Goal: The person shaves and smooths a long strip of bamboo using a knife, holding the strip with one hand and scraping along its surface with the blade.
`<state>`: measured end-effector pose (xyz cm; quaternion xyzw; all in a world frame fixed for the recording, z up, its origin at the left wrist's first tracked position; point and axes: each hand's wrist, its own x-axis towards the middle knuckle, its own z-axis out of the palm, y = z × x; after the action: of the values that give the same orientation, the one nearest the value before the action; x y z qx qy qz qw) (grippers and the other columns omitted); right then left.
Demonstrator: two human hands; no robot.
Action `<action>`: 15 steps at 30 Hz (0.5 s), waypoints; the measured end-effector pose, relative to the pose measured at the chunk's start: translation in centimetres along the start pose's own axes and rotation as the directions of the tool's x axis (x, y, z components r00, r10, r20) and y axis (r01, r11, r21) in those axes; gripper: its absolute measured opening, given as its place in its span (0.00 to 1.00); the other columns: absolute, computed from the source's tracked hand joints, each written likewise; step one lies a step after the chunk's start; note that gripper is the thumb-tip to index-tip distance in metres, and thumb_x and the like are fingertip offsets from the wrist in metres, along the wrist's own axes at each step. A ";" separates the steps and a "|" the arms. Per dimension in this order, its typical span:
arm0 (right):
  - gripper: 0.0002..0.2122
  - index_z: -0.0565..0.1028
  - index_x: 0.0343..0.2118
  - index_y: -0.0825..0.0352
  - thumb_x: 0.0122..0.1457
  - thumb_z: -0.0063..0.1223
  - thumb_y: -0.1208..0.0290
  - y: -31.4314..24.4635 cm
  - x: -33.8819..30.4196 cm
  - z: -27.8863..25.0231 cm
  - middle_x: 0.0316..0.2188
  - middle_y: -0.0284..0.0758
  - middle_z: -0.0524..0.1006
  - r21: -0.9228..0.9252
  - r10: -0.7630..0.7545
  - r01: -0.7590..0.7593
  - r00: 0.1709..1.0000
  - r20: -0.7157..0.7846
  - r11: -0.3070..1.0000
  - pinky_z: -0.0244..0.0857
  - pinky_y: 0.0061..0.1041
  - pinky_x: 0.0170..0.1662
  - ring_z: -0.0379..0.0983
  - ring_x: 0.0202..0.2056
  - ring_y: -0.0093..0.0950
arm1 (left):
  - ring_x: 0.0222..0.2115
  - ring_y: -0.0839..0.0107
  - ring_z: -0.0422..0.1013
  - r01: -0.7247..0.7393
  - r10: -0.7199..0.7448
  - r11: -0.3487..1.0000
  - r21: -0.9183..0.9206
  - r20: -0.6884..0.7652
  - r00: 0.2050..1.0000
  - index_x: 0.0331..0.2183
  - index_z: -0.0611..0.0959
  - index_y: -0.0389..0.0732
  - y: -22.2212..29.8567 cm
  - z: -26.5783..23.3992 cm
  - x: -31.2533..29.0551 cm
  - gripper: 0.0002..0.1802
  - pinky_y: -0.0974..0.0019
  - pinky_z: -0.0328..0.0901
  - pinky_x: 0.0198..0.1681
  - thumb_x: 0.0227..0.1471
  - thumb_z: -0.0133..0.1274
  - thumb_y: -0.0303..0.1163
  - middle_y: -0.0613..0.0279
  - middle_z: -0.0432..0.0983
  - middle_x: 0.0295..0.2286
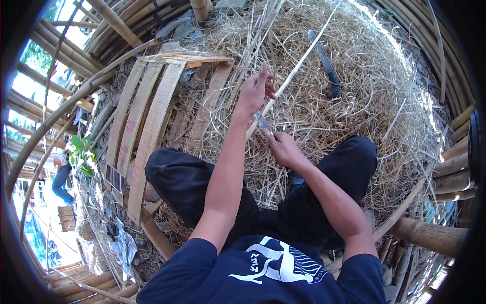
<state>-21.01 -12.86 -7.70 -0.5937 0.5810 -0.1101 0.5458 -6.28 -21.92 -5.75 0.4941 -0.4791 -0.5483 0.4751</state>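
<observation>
Where the bamboo poles [61,109] curve along the frame's left rim, the scene runs:

Left edge: bent poles fence the platform; beyond them, lower down, another person [62,177] in blue stands near a green plant [81,152].

Planks: flat curved wooden slats [152,126] lie side by side left of the seated person's knee, their long sides running from the near left up toward the far middle; a small dark rectangular label [115,178] sits at their lower end, its marks too small to tell.

Open room: a mound of pale straw-like shavings [364,91] fills the floor ahead, ringed by poles, with bare space only between the knees.

Left hand [255,91]: raised ahead, its grip pinched on the bamboo strip [298,66], fingers partly fanned upward.

Strip: long, thin and pale, its long axis slants from near the hands at centre up and away to the right, the far tip pointing to the upper edge.

Right hand [283,149]: lower and nearer the body, grip pressed together around a small knife [263,123] whose blade meets the strip just below the left hand.

Spare blade: a long dark-handled knife [324,63] lies on the shavings right of the strip, well apart from both hands, handle toward the person.

Right edge: thick bamboo trunks [430,235] close the platform by the right knee.
</observation>
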 end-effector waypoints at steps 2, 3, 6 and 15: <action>0.27 0.74 0.26 0.76 0.63 0.37 0.51 -0.5 0.0 0.0 0.24 0.53 0.75 -0.094 -0.087 0.088 0.996 0.011 0.992 0.63 0.43 0.36 0.72 0.29 0.50 | 0.16 0.77 0.67 -0.029 0.029 0.999 0.025 0.012 1.000 0.31 0.78 0.36 -0.9 -0.3 0.2 0.35 0.74 0.65 0.25 0.55 0.38 0.63 0.65 0.71 0.20; 0.27 0.74 0.27 0.76 0.63 0.37 0.51 -0.6 0.0 -0.2 0.25 0.55 0.75 -0.102 -0.097 0.098 0.995 0.018 0.990 0.63 0.44 0.37 0.72 0.32 0.53 | 0.15 0.78 0.65 -0.090 0.091 0.996 -0.017 0.009 0.996 0.27 0.75 0.38 -1.0 0.1 0.1 0.33 0.74 0.64 0.24 0.55 0.40 0.62 0.66 0.69 0.18; 0.26 0.75 0.27 0.76 0.63 0.37 0.53 -0.6 0.4 -0.5 0.26 0.55 0.75 -0.165 -0.049 0.053 0.998 0.030 0.985 0.64 0.45 0.39 0.72 0.33 0.54 | 0.14 0.80 0.61 -0.161 0.155 0.978 -0.133 -0.056 0.986 0.19 0.66 0.44 -1.5 0.9 -1.1 0.29 0.75 0.60 0.20 0.54 0.44 0.60 0.69 0.61 0.15; 0.23 0.74 0.31 0.74 0.64 0.35 0.56 -0.6 1.7 0.2 0.27 0.57 0.75 -0.288 -0.187 0.133 0.968 -0.168 0.948 0.66 0.48 0.41 0.72 0.34 0.56 | 0.13 0.83 0.48 -0.315 0.137 0.892 -0.325 -0.470 0.872 0.19 0.62 0.45 0.0 -0.3 -5.0 0.27 0.75 0.45 0.16 0.57 0.43 0.57 0.73 0.53 0.14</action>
<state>-19.99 -14.35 -8.14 -0.6953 0.5905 -0.1298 0.3885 -5.74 -17.00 -5.36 0.4380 -0.2971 -0.4479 0.7206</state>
